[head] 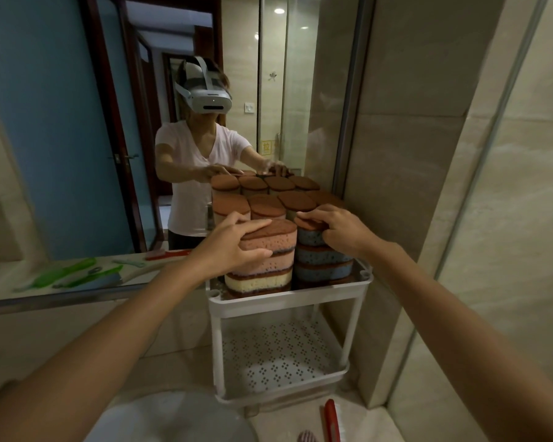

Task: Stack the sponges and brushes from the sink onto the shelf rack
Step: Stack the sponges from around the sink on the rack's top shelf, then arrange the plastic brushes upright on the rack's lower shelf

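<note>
A white two-tier shelf rack [288, 303] is standing against a mirror and a tiled wall, its top tray carrying stacks of sponges. A front-left stack [262, 260], layered brown, pink and yellow, is sitting beside a blue front-right stack [323, 260], with more brown-topped stacks [268, 205] filling the tray behind. The perforated lower tray [275, 355] is lying bare. On the counter [284, 422] below, a red brush [332, 421] is lying near the rack's foot.
</note>
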